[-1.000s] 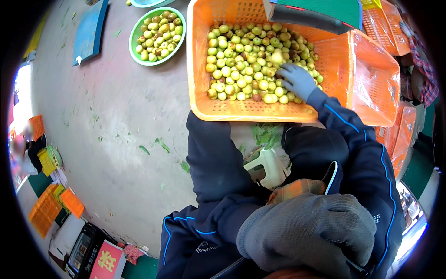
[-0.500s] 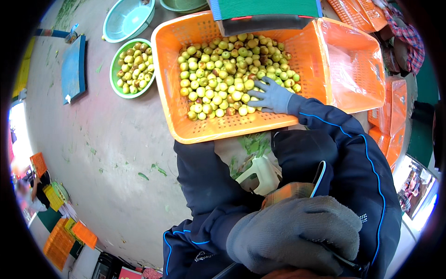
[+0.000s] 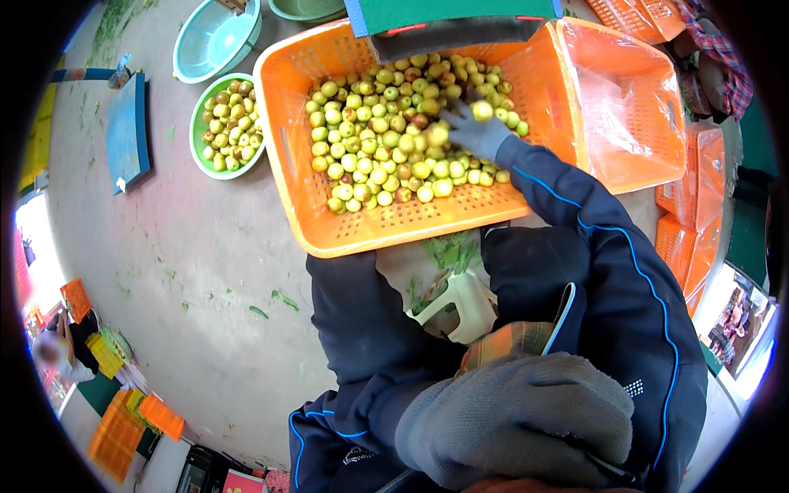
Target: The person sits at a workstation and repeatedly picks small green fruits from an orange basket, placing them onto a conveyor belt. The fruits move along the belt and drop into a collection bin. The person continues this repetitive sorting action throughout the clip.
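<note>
Green-yellow jujubes (image 3: 362, 152), some with brown patches, lie heaped in a large orange crate (image 3: 292, 201) in front of my knees. My right hand (image 3: 478, 134), in a grey glove, is in the heap's right part with fingers spread. Motion blurs its fingertips and the jujubes around them; one pale jujube appears right over the knuckles. My left hand (image 3: 522, 415), also gloved in grey, is raised close at the lower middle. Its fingers are bent and pressed together; whatever they hold, if anything, is hidden.
A green bowl (image 3: 197, 144) of jujubes and a light-blue basin (image 3: 187, 51) stand left of the crate. A plastic-lined orange crate (image 3: 633, 123) adjoins on the right. A green-topped board (image 3: 452, 15) overhangs the far rim. Another person's plaid sleeve (image 3: 727, 70) shows at upper right.
My right hand has moved up and slightly left, deeper into the heap, stirring jujubes. The left hand has hardly moved. The view has shifted slightly.
</note>
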Demonstrator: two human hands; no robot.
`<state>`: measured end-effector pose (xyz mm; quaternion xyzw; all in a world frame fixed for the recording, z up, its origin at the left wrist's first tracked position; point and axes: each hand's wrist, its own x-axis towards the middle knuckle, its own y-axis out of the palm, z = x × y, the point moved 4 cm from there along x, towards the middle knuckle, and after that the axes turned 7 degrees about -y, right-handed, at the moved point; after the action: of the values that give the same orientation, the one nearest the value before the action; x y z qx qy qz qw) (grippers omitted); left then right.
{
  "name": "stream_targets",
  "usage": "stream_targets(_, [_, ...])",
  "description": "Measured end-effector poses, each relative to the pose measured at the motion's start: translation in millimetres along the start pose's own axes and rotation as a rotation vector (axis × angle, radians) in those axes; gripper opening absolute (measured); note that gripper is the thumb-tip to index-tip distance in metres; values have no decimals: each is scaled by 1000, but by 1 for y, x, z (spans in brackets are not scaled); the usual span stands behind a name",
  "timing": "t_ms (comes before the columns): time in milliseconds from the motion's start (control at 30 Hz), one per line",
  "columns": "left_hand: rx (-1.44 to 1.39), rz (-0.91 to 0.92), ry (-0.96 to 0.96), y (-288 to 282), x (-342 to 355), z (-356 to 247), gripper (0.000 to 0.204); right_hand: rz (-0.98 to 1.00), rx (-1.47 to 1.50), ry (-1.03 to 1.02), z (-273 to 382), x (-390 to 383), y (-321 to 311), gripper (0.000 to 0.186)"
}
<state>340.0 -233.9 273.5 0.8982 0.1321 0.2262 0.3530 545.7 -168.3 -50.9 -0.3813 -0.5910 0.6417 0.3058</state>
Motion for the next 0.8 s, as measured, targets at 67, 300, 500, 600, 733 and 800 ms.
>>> stream_targets(67, [-11, -14, 6, 2, -3, 3, 22, -9, -74, 73, -18, 1, 6, 27])
stream_targets(300, [40, -123, 540, 11, 20, -4, 28, 139, -162, 453, -81, -10, 19, 31])
stream_targets(500, [82, -44, 332, 3, 13, -20, 31, 73, -40, 625, -70, -37, 8, 36])
stream_targets(600, [95, -10, 213, 2, 7, -22, 34, -231, 149, 573, -63, -60, 5, 27])
stream_targets(733, [61, 17, 200, 4, 7, -24, 34, -238, 513, 483, -32, -74, 20, 24])
stream_targets(800, [60, 1, 215, 4, 4, -23, 36, -156, 570, 358, -2, -49, 5, 30])
